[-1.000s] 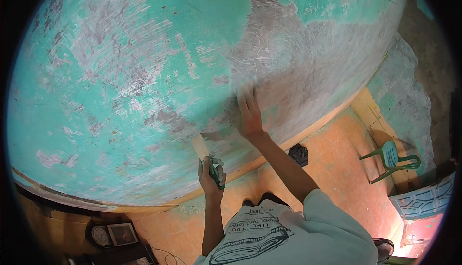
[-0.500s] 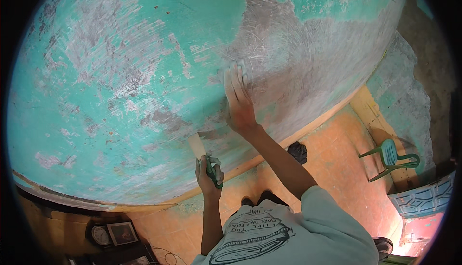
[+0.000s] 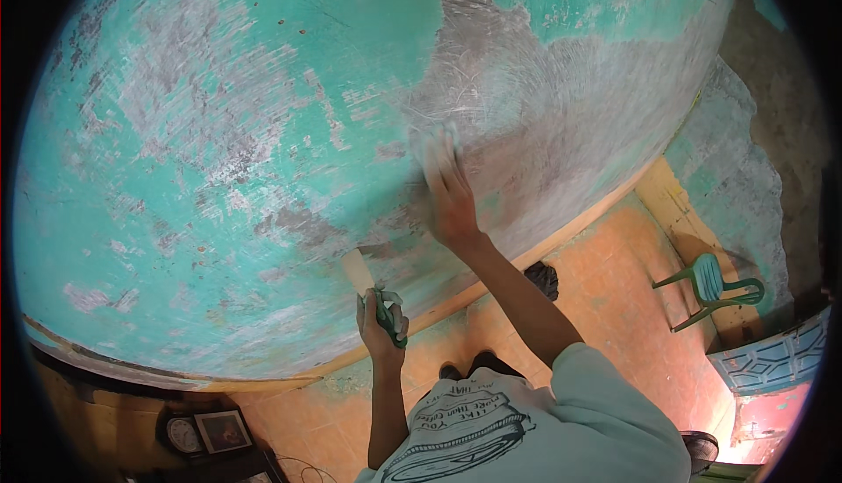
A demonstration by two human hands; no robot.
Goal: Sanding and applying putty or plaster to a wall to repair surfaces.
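Filling most of the view, the wall (image 3: 219,123) is teal w/ big bare gray patches, same pattern as prev frame, only nudged slightly in view. Orange floor (image 3: 605,281) below, unchanged, partly hidden by the pale shirt (image 3: 561,430), which is cut off at the bottom edge. Blue panel (image 3: 772,356), far R, runs out at the dark rim; can't say if it's a door. Green chair (image 3: 707,281) near it, same spot as before.

R hand (image 3: 451,202) is the main diff: vs prev frame it's slid down & a bit R over the wall, back near its earliest position. Fingers extended, nearly together, tips blurred; palm side hidden, so can't tell if anything's gripped under them or how firmly they touch the wall. L hand (image 3: 379,323) hasn't really moved, lower & to the L, fingers clamped on the scraper (image 3: 356,271). Scraper's pale blade points up & slightly L at the wall; edge contact unclear, green handle part-hidden by fingers.

Framed pic (image 3: 222,431) lower L, too dim to make out; round clock (image 3: 183,435) beside it. Black bundle (image 3: 542,281) on floor by wall base, contents not visible.
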